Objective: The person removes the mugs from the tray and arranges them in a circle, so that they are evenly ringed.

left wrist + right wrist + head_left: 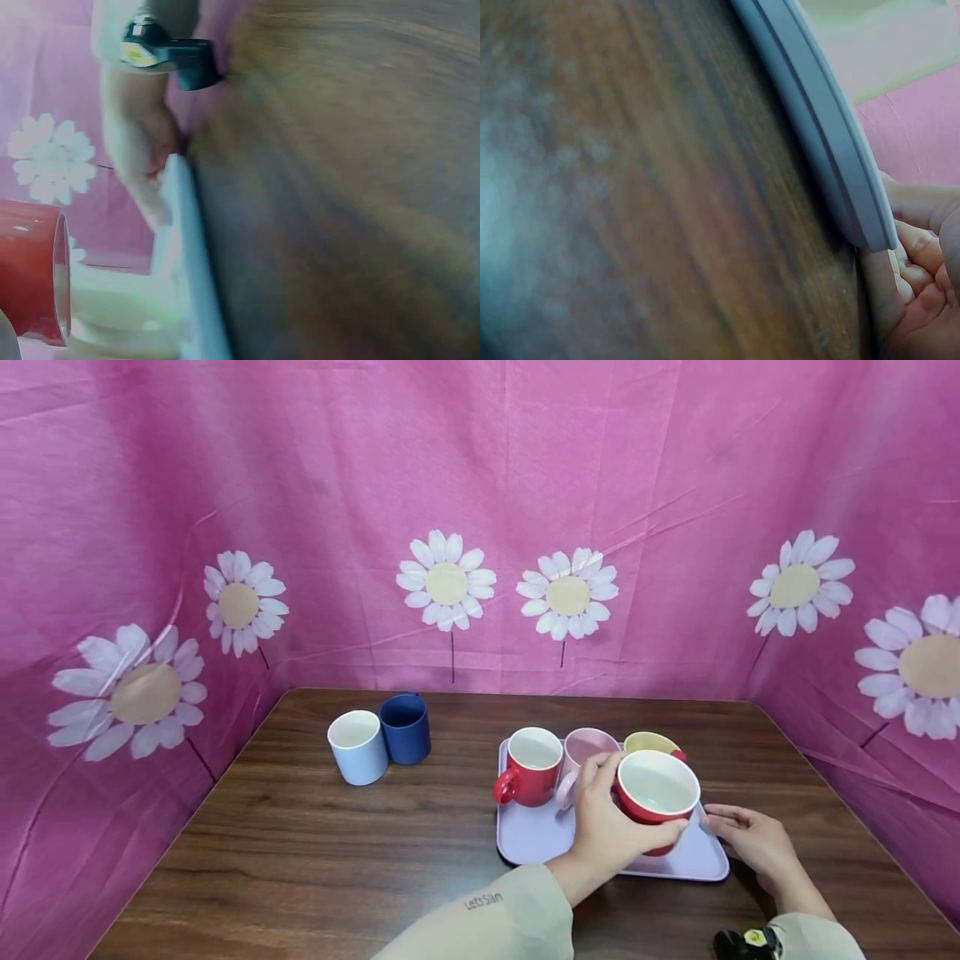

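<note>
My left hand (609, 827) grips a red mug with a white inside (657, 787), thumb and fingers around its sides, above the right part of a lilac tray (536, 839). In the left wrist view the red mug (28, 274) shows at the left edge. At the tray's right side, my right hand (757, 847) holds the rim; the right wrist view has the thumb and fingers (900, 277) around the tray's edge (821, 127). Along the tray's back stand a red mug (534, 777), a pink mug (588, 745) and a partly hidden yellow mug (651, 742).
A light blue mug (360, 756) and a dark blue mug (406, 735) stand side by side at the back left of the brown wooden table (360, 852). Pink cloth with daisies (480, 660) surrounds the table's back and sides.
</note>
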A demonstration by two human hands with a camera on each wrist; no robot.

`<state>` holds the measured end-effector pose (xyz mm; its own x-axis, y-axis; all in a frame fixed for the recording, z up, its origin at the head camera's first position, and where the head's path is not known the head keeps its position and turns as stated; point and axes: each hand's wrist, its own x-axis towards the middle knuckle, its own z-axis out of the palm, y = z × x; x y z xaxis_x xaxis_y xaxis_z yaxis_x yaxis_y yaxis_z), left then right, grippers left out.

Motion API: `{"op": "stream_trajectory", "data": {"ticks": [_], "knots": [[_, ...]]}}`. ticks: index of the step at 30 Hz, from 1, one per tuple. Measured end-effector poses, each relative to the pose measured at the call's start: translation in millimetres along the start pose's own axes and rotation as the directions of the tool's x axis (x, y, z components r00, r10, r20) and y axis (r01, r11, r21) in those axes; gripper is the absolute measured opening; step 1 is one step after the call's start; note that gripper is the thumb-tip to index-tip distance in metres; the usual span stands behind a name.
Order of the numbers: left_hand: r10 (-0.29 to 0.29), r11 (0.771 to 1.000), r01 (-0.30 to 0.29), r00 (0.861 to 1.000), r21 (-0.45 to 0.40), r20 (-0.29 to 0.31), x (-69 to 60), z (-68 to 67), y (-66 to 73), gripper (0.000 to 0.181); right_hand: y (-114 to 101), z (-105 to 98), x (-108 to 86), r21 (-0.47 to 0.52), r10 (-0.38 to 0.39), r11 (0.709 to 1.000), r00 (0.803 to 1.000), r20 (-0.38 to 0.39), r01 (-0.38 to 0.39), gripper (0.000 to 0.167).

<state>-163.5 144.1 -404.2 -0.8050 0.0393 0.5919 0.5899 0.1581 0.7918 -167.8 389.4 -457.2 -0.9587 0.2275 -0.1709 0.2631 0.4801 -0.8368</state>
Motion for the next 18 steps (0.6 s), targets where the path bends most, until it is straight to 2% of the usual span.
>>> {"op": "stream_trajectory", "data": {"ticks": [5,7,10,14,18], "knots": [[0.026,0.999,-0.025,0.998,0.021,-0.056,15.3,-10.9,11.6,0.072,-0.1,0.2,-1.2,0.030,-0.010,0.999,1.000,0.012,0.010,0.060],[0.030,0.999,-0.029,0.997,0.025,-0.065,22.4,-16.8,16.0,0.072,0.1,0.3,-1.8,0.033,-0.012,0.999,1.000,0.014,0.011,0.060],[0.017,1.000,-0.017,0.998,-0.012,-0.059,32.7,-27.0,21.0,0.072,0.4,0.7,-1.9,0.038,-0.012,0.999,1.000,0.014,0.011,0.060],[0.010,0.996,-0.015,0.998,-0.085,-0.055,44.9,-41.0,23.2,0.071,0.3,0.6,-0.6,0.033,-0.006,0.999,1.000,0.015,0.006,0.060],[0.014,0.997,-0.020,0.997,-0.068,-0.081,54.2,-56.3,21.7,0.070,-0.5,0.1,0.0,0.025,-0.002,1.000,1.000,0.015,0.002,0.061]]}}
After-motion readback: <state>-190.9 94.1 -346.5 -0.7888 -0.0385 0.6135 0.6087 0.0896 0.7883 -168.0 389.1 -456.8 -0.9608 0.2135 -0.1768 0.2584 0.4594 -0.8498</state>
